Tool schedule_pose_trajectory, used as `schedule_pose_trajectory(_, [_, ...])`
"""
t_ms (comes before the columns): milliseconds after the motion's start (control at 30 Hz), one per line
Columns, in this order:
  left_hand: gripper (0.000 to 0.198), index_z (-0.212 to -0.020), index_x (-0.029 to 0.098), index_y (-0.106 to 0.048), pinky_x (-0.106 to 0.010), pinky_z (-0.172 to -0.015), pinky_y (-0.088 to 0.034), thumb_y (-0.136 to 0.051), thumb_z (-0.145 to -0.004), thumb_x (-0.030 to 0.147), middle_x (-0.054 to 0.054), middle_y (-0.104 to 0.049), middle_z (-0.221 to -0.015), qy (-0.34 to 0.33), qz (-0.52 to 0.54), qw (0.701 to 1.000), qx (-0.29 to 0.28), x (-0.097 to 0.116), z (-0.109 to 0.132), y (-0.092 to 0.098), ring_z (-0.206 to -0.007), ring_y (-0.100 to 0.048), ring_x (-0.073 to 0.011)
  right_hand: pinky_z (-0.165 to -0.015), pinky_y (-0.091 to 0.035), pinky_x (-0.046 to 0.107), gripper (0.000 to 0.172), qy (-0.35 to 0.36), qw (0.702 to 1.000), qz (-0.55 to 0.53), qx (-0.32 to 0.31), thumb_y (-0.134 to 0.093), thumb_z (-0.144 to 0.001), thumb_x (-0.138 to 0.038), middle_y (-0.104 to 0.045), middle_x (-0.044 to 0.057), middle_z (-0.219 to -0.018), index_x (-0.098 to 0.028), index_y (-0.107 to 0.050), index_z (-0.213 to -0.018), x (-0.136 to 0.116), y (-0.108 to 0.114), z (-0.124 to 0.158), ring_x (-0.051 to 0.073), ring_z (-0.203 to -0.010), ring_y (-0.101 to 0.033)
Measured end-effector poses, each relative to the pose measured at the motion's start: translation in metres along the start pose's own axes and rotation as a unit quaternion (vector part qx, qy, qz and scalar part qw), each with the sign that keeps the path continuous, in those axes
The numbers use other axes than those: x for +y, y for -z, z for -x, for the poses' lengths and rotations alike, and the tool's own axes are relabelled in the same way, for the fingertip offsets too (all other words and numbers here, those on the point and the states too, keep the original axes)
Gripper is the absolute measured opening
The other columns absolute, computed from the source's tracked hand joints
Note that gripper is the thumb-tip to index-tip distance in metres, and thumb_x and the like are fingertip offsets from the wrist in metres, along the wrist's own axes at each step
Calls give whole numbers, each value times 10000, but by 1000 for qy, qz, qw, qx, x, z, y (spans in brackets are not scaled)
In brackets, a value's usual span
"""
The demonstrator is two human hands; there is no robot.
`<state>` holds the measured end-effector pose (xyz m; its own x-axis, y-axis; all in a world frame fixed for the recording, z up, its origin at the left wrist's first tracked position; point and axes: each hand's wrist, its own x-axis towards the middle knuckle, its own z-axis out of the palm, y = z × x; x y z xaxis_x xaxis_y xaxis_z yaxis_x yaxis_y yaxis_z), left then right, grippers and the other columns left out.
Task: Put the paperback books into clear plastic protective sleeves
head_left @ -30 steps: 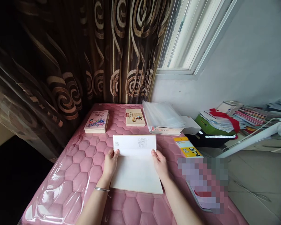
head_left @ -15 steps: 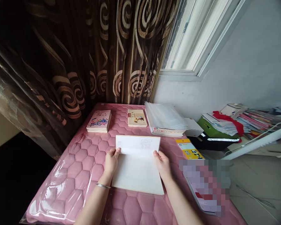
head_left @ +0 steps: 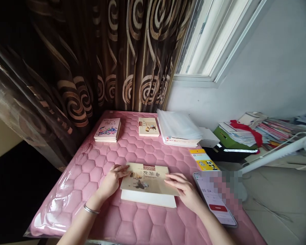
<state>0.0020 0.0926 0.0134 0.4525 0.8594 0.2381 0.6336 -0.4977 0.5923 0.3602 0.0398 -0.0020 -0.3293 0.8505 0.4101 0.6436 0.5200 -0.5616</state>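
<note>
A beige paperback book (head_left: 146, 183) with dark characters and a small painted figure on its cover lies in front of me on the pink quilted surface. Its cover is raised at the near edge, so the white page block shows below. My left hand (head_left: 112, 179) holds the cover's upper left side, fingers together on top. At the right edge, my right hand (head_left: 181, 189) has its fingers over the cover; its thumb is mostly hidden. A silver bangle circles my left wrist.
A pink mattress (head_left: 91, 166) under clear plastic bears a stack of books (head_left: 107, 130), a small beige book (head_left: 148, 127) and a plastic-covered pile (head_left: 180, 127). To the right are a yellow panda-printed item (head_left: 205, 161) and a phone (head_left: 216, 204). Patterned curtains (head_left: 132, 51) hang behind.
The book was open with blank and printed pages showing. Now its cover lies over most of the pages, and both hands have moved outward and lower, onto the cover's sides.
</note>
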Motion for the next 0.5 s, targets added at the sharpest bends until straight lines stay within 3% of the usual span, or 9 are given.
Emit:
schedule_pose_trajectory(167, [487, -1272, 301, -626, -478, -1127, -352, -397, -888, 109, -36, -569, -1391, 2, -51, 998, -21, 26, 4, 6, -1312, -485, -233, -954, -539, 428, 620, 19, 996, 88, 0, -360, -845, -3, -628, 2, -1308, -402, -630, -1235, -8, -3, 15, 213, -1187, -571])
schedule_pose_trajectory(300, [565, -1247, 294, -646, -442, -1136, -345, -362, -839, 26, -43, -596, -1361, -15, -53, 996, -66, 38, 9, 18, -1274, -533, -205, -995, -519, 381, 668, 29, 989, 140, -33, -337, -840, 19, -583, -17, -1367, -408, -583, -1290, -11, -1, 24, 190, -1250, -535])
schedule_pose_trajectory(400, [645, -1211, 313, -667, -538, -1116, -331, -353, -774, -43, -47, -599, -1357, 14, -117, 987, -107, 37, 16, 25, -1304, -505, -255, -1009, -503, 362, 770, 44, 979, 190, -65, -322, -789, 59, -527, -36, -1424, -437, -511, -1347, -14, -1, 32, 178, -1288, -507])
schedule_pose_trajectory(500, [643, -1180, 292, -686, -629, -1107, -272, -361, -749, -58, -77, -568, -1389, 36, -170, 981, -90, 45, 21, 20, -1338, -458, -309, -1022, -483, 360, 822, 57, 969, 220, -95, -347, -761, 67, -476, -38, -1468, -441, -435, -1401, -18, -1, 39, 183, -1322, -474])
